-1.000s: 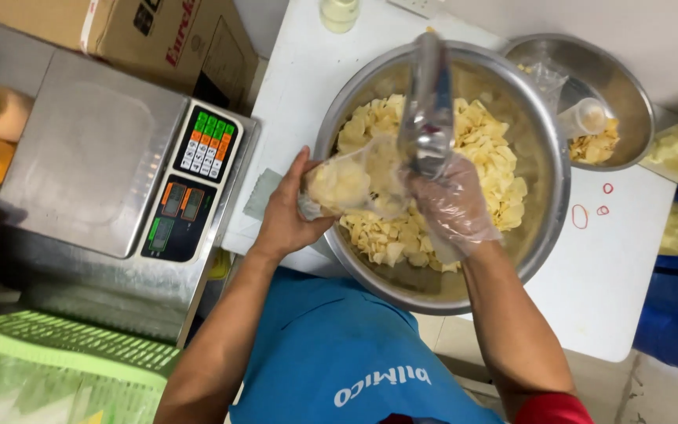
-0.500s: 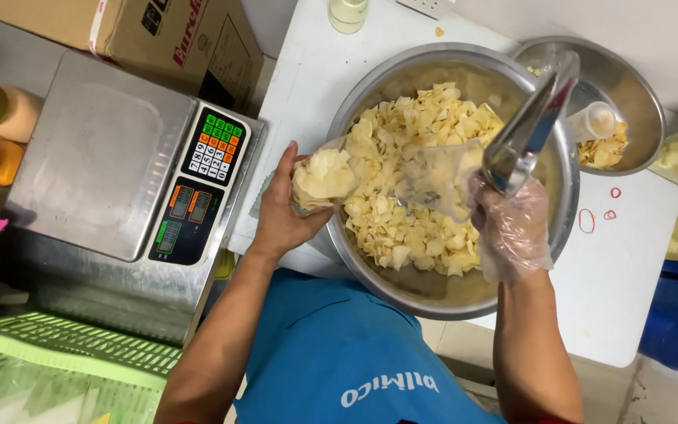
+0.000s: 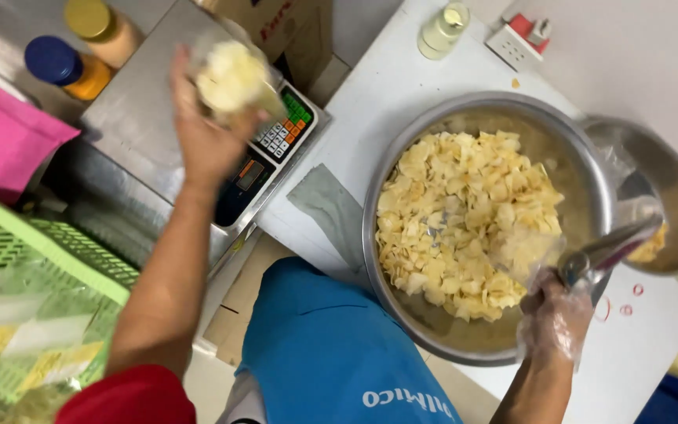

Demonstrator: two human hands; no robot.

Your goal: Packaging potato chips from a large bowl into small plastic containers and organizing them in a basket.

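Note:
My left hand holds a clear bag of pale chips above the steel weighing scale. My right hand, in a thin clear glove, grips a metal scoop at the near right rim of a large steel bowl. The bowl is heaped with pale yellow chips.
A smaller steel bowl sits right of the big one on the white table. A green crate with bags stands at lower left. Behind are a pink bag, two bottles, a cardboard box and a small jar.
My left hand has carried the filled bag left, from the bowl's rim to above the scale. My right hand with the scoop has dropped to the bowl's right rim.

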